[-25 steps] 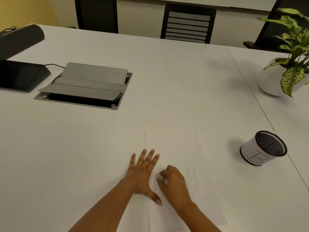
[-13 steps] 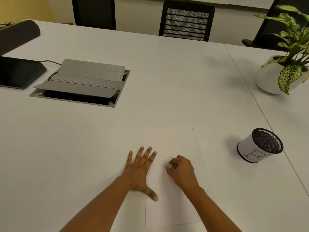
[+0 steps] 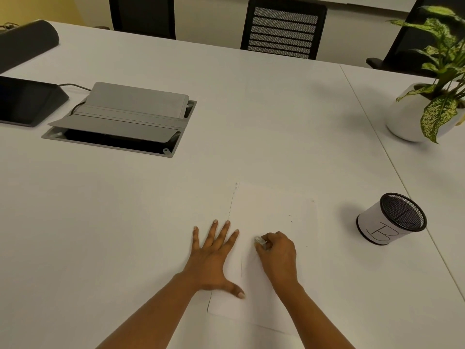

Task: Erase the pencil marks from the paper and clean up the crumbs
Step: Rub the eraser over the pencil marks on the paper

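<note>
Nearby, mesh cup [image 3: 391,219] w/ letter "B", right of paper [image 3: 266,212].

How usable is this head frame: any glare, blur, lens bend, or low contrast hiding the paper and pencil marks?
Head view: warm, even light, no glare; soft shadows left of the mesh cup and pot. The wide lens bows the table seam. White paper barely separates from the table, and its marks are faint. The eraser in the right hand looks soft.

Left hand [image 3: 214,258] flat (fingers spread), right hand [image 3: 278,255] curled, pinching
</note>
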A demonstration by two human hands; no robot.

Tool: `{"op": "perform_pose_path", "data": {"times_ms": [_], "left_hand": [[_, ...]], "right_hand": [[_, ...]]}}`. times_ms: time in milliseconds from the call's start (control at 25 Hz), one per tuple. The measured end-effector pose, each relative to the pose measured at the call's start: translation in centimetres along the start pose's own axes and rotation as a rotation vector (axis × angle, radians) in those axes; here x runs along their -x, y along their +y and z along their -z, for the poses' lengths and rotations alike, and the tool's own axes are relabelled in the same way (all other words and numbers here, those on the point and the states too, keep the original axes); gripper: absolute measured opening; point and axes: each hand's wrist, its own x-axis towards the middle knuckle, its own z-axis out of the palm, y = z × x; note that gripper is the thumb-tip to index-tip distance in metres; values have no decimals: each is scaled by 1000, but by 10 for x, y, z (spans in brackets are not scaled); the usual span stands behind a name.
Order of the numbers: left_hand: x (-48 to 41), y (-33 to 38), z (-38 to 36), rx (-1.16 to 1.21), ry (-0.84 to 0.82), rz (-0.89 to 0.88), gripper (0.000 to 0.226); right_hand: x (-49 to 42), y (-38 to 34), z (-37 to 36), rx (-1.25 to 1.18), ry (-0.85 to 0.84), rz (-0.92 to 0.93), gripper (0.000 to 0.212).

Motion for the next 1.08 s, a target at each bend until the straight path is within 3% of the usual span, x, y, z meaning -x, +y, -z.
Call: {"op": "perform_pose_path", "data": {"times_ms": [160,440,600,760,880,1080], "left_hand": [[-1,1,1,-26,-12,10,131],[0,2,3,-18,1,15,133],[-1,3,5,-22,-9,14,135],[-1,3,6,-34,-8,11,135],[-1,4,6,-35,-6,21,137],[-1,4,6,-21,-15,29,139]], "right_hand": [[19,-9,-11,-44,-118,244,12],[62,7,-11,61,-180,414,13],[43,4,-10,9,-271,319,16],[23,-17,-11,33,-173,332,18],[17,-24,-11,38,-210,287,22],[59,-1,-12,82,-170,403,13]]}}
